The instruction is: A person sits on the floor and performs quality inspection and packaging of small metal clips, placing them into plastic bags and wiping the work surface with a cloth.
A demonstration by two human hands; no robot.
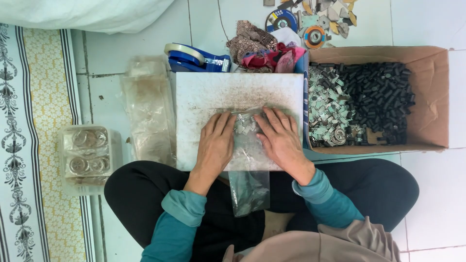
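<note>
A white, speckled board (213, 94) rests across my lap. A clear plastic bag (248, 187) lies on it and hangs over its near edge. Small grey metal parts (244, 124) sit inside the bag near its top. My left hand (216, 143) lies flat on the bag's left side, fingers together and pointing away. On the right side of the bag my right hand (281, 138) presses down, its fingers angled toward the parts.
A cardboard box (434, 97) at the right holds grey metal parts and black cylindrical pieces. A blue tape dispenser (194, 58), crumpled cloth (264, 46) and abrasive discs (281, 19) lie beyond the board. Clear bags (145, 111) and a plastic container (90, 153) sit left.
</note>
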